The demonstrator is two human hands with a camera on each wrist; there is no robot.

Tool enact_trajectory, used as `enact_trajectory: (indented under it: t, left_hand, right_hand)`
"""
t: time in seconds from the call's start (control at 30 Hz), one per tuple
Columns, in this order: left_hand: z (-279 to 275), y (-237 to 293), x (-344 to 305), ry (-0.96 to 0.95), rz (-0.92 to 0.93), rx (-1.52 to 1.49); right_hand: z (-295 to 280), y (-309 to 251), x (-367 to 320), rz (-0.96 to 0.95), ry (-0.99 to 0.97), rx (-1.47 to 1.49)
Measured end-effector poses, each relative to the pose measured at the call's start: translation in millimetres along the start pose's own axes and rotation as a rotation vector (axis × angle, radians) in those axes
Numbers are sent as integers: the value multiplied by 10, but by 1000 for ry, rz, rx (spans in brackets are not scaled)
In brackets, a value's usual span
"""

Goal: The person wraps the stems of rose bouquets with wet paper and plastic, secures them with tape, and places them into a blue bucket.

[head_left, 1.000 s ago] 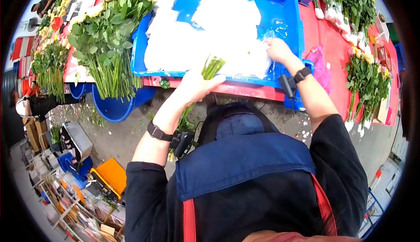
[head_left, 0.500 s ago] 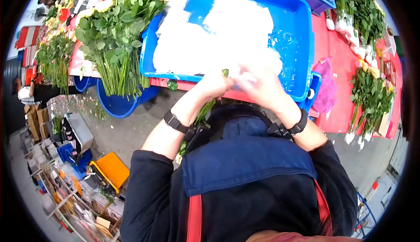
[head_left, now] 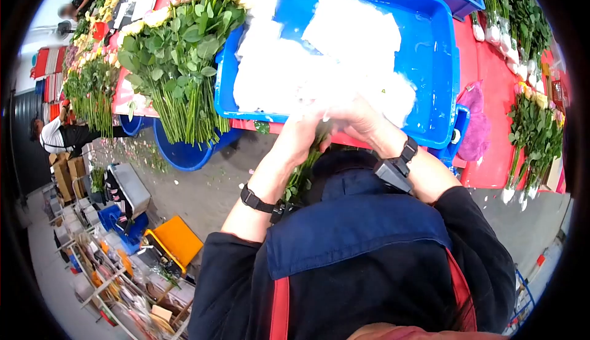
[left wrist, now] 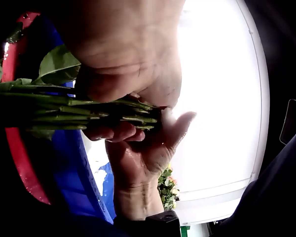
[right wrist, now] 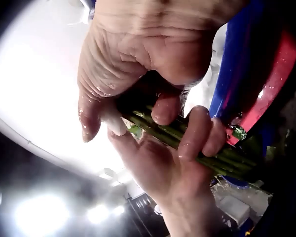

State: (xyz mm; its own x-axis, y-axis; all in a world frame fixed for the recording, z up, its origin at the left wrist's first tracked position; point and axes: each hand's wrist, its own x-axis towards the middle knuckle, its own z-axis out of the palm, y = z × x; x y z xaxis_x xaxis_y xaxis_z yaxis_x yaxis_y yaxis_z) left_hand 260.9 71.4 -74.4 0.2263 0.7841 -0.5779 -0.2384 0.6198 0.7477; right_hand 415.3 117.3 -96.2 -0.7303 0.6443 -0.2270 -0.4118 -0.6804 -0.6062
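Note:
In the head view my left hand (head_left: 300,132) grips a bunch of green flower stems (left wrist: 64,108), cut ends toward the tray and leaves hanging toward my body. My right hand (head_left: 364,118) is right at the cut ends, its thumb and fingers curled around a small wet white wad (right wrist: 113,121). The wad lies against the stem ends in the left wrist view. Both hands are wet and meet over the near rim of a blue tray (head_left: 427,75). Overexposed white sheets or pads (head_left: 353,26) fill much of the tray.
Leafy rose bunches (head_left: 190,51) lie left of the tray, stems overhanging the red table (head_left: 473,69). Blue tubs (head_left: 184,152) stand below. At right are a pink cloth (head_left: 473,125) and more bunches (head_left: 534,122). Another person (head_left: 52,134) stands far left.
My right hand has come from inside the tray, back and left to the stem ends, bringing the white wad. My left hand still holds the stems.

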Motion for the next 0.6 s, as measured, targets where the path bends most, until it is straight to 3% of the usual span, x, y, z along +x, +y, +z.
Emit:
enact_trajectory:
  t: [0.03, 0.13, 0.17, 0.27, 0.37, 0.47, 0.57, 0.6]
  left_hand:
    - [-54, 16, 52, -38, -69, -67]
    - [-37, 36, 30, 59, -42, -225]
    - [9, 114, -15, 52, 16, -407]
    - [-98, 24, 33, 177, -4, -125]
    - [-113, 41, 93, 175, -63, -80]
    - [-109, 74, 69, 169, -46, -81]
    - [-148, 29, 21, 96, 84, -102]
    - [-175, 9, 26, 61, 141, -103]
  right_hand:
    - [54, -2, 38, 17, 49, -112]
    - [101, 109, 136, -236, 180, -240]
    - [141, 50, 131, -170, 232, -271]
    - [176, 127, 194, -267, 255, -298]
    - [304, 170, 241, -315, 242, -55]
    - [194, 176, 322, -375, 266, -527]
    - [337, 18, 318, -131, 365, -275]
    - [332, 55, 377, -187, 347, -259]
